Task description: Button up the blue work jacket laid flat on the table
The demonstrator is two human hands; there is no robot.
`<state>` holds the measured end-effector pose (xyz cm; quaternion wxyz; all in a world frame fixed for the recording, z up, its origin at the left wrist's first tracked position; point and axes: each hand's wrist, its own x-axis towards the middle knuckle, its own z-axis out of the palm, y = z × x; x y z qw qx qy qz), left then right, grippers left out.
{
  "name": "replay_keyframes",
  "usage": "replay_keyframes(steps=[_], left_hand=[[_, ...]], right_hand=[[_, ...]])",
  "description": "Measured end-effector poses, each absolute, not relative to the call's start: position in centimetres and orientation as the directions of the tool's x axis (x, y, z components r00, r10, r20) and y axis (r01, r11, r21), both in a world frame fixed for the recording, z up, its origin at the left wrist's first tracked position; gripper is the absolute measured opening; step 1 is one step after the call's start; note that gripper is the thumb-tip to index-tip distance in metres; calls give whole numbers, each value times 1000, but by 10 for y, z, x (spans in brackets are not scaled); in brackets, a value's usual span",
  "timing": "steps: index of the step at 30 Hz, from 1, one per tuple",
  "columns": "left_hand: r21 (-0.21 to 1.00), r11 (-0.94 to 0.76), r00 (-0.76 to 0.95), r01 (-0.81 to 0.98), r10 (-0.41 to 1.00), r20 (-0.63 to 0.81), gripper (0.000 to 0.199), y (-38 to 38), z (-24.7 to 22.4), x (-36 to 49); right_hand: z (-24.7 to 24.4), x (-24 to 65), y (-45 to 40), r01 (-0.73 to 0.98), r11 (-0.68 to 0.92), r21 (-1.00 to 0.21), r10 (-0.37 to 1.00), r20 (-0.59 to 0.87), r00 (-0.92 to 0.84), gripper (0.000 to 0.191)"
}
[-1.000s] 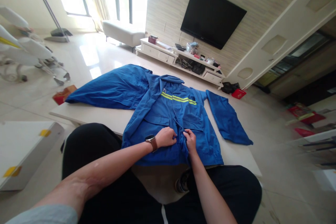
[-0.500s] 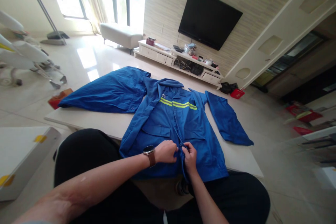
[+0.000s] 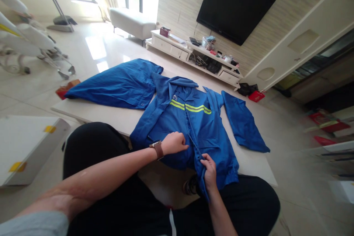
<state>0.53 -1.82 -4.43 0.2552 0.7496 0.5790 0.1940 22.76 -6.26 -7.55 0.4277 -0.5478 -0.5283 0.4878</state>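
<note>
A blue work jacket [image 3: 204, 127] with yellow-and-grey reflective stripes across the chest lies front up on a low white table [image 3: 121, 120], its collar away from me. My left hand [image 3: 174, 143], a watch on its wrist, is closed on the front of the jacket near one opening edge; its fingertips are partly hidden. At the other edge, my right hand [image 3: 209, 169] pinches the buttoned strip low down. The two front panels stand apart at the hem. Blue cloth [image 3: 116, 86] with a button spreads to the left, and a blue sleeve-like piece [image 3: 245, 121] lies to the right.
My knees, in black trousers, are against the table's near side. On the left are a white box [image 3: 27, 143] with yellow corners and a white wheeled frame [image 3: 35, 40]. A TV cabinet [image 3: 166, 46] with small items stands beyond, under a television [image 3: 235, 5].
My hands have moved apart, the left up and the right down and toward me. The front panels have parted, opening a gap at the hem. The head view has shifted slightly.
</note>
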Motion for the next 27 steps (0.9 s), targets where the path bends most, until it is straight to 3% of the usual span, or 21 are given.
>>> replay_keyframes(steps=[2,5,9,12,14,16,23,27], left_hand=[[638,-134,177,758,984,-3,31,-11,-49,10],[618,-93,119,781,993,-2,33,-4,-56,17],[549,-132,132,826,990,40,35,-2,-63,20],[528,-157,146,835,987,63,33,-3,-66,20],[527,-168,154,833,986,69,31,-4,-68,20],[531,-175,158,829,984,77,26,-5,-68,20],[562,-139,127,816,990,60,17,-4,-66,19],[582,-67,56,810,998,37,16,2,-67,20]], right_hand=[[-60,233,-56,373,97,-923,981,26,-191,7],[-40,246,-38,658,380,-650,905,114,-410,8],[-25,261,-9,863,409,-297,905,251,-342,17],[-25,245,0,876,468,-116,851,324,-412,38],[-31,222,2,824,557,-103,807,301,-508,44],[-39,199,3,781,609,-137,782,265,-564,37],[-61,183,24,786,572,-234,812,292,-505,9],[-70,190,35,738,550,-391,835,240,-496,12]])
